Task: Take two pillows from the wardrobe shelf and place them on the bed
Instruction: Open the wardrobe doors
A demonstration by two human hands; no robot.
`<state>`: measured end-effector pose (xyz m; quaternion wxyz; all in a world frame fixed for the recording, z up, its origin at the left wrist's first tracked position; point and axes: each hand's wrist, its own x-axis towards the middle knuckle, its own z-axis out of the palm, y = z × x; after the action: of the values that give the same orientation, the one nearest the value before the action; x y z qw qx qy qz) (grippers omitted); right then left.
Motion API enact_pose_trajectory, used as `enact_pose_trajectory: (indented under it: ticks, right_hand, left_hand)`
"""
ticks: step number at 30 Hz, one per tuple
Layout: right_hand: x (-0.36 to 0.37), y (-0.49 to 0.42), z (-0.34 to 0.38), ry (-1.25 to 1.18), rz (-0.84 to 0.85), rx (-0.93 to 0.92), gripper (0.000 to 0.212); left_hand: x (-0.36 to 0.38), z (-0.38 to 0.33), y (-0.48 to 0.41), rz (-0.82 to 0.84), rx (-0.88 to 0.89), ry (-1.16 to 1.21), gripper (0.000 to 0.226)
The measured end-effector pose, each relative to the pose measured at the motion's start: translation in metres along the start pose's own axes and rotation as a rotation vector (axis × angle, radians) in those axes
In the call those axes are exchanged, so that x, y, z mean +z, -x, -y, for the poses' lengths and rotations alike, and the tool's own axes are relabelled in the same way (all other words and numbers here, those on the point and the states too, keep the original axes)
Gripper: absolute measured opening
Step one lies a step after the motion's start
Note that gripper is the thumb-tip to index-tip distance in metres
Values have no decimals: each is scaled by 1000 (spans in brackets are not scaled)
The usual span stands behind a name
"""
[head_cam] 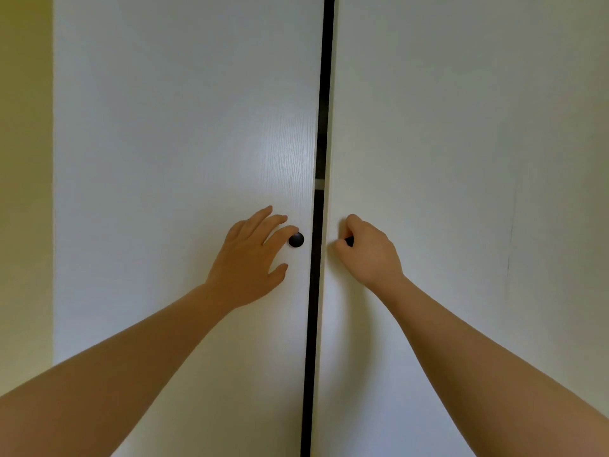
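No pillows show — two white wardrobe doors, left door [184, 143] and right door [461, 143], fill the view, parted by a narrow dark gap [318, 291] (a pale shelf edge [319, 184] glints inside). The right hand [369, 252] is fisted around the right knob [349, 241]. The left hand [250, 255], fingers spread wide, nears the black left knob [296, 239], gripping nothing. A yellowish wall [24, 192] borders the left. No writing is readable.

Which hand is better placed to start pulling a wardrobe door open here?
The right hand: it is already closed around the right knob, and the doors stand slightly ajar. The left hand is open, fingers only reaching the left knob.
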<state>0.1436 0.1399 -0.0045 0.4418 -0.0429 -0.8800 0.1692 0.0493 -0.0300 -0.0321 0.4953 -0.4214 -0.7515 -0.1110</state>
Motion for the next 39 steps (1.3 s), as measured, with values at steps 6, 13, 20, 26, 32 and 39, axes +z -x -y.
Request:
enact_pose_trajectory:
  ticks: [6, 13, 20, 26, 32, 39]
  right_hand:
    - [-48, 39, 10, -120, -69, 55, 22]
    - [-112, 86, 11, -262, -185, 175, 14]
    - [-169, 129, -5, -364, -293, 280, 23]
    - [-218, 153, -33, -480, -312, 399, 30]
    - [-254, 183, -69, -490, -525, 466, 31]
    - [-292, 205, -106, -610, -584, 631, 28]
  left_hand:
    - [-5, -32, -4, -77, 19, 226, 49]
    - [-27, -120, -16, -226, -337, 1217, 43]
    - [-44, -215, -34, -89, -233, 1574, 44]
    - [-53, -301, -51, -23, -123, 1737, 41]
    - [-46, -366, -61, 54, -1, 1630, 45]
    - [-44, -422, -83, 73, -1, 1469, 49]
